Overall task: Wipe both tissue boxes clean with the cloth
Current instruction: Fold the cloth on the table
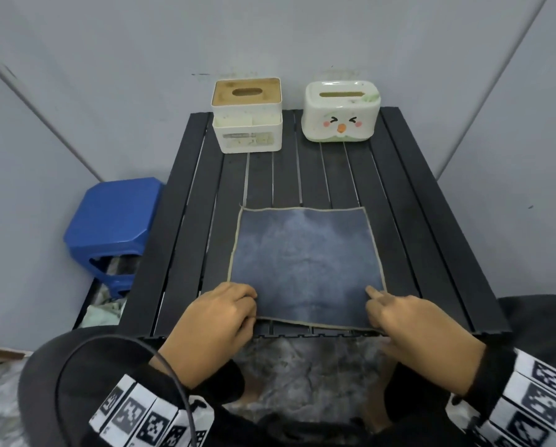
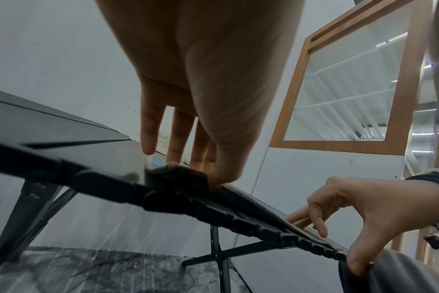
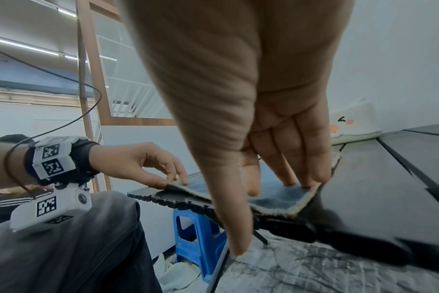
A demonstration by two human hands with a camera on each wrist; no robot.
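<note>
A blue-grey cloth (image 1: 305,266) with a pale hem lies flat on the near half of the black slatted table (image 1: 399,204). My left hand (image 1: 249,304) pinches its near-left corner (image 3: 169,185) between thumb and fingers. My right hand (image 1: 378,301) lies on the near-right corner. Its fingers (image 3: 301,174) press into the cloth (image 3: 271,200), and its thumb hangs below the table's edge. At the far end stand two tissue boxes. One is a white box with a wooden lid (image 1: 247,114). To its right is a white box with a duck face (image 1: 341,111).
A blue plastic stool (image 1: 109,221) stands on the floor left of the table. Grey walls close in behind and on both sides. Bare table slats separate the cloth from the boxes. A black cable loops from my left wrist.
</note>
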